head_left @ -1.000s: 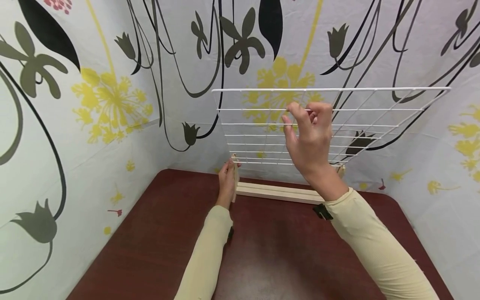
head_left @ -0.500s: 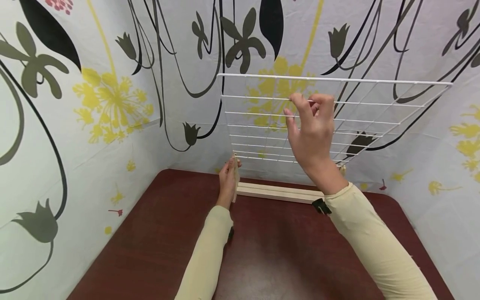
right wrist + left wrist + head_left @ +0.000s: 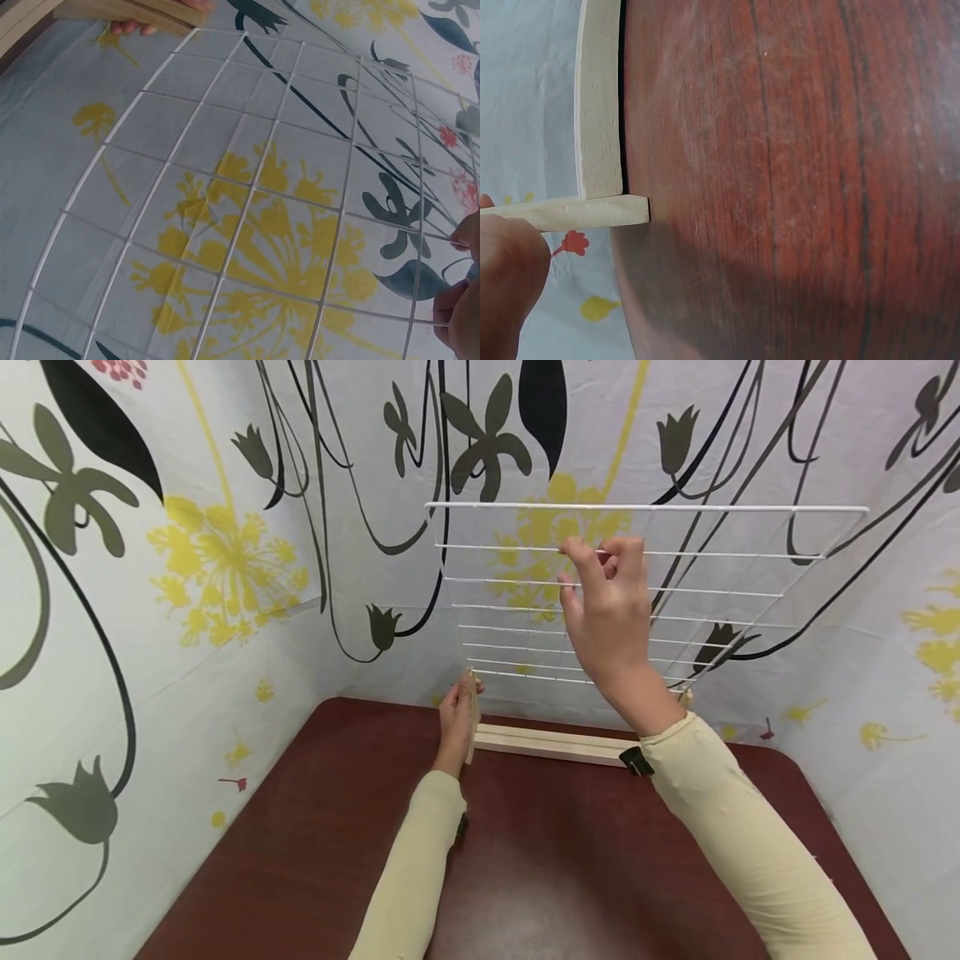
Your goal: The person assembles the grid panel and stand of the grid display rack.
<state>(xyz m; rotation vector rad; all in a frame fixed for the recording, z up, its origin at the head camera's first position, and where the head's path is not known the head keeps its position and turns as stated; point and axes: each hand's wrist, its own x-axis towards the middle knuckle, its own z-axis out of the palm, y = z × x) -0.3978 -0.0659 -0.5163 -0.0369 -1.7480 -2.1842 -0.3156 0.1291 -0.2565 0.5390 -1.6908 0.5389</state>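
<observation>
A white wire grid [image 3: 510, 506] leans upright over the back of the table, its lower edge close to the top of a small wooden frame. My right hand [image 3: 611, 618] pinches the grid near its upper middle, fingertips on the wires; the right wrist view shows those fingers [image 3: 461, 300] at its right edge. My left hand [image 3: 454, 718] grips the pale wooden upright [image 3: 473, 718] at the frame's left end. A long wooden bar [image 3: 555, 747] runs right from that upright along the table. In the left wrist view the upright [image 3: 592, 213] meets the bar [image 3: 600, 90] at a corner.
The dark red-brown table [image 3: 525, 843] extends toward the person, its rounded back corners near the fabric. Floral-patterned white fabric [image 3: 360, 527] hangs close behind and on both sides. A second wooden end piece [image 3: 686, 697] shows at the right, mostly behind the right forearm.
The grid's top edge has risen, then its right end has swung left and levelled. My right hand has moved up and slightly left with it. My left hand stays on the upright.
</observation>
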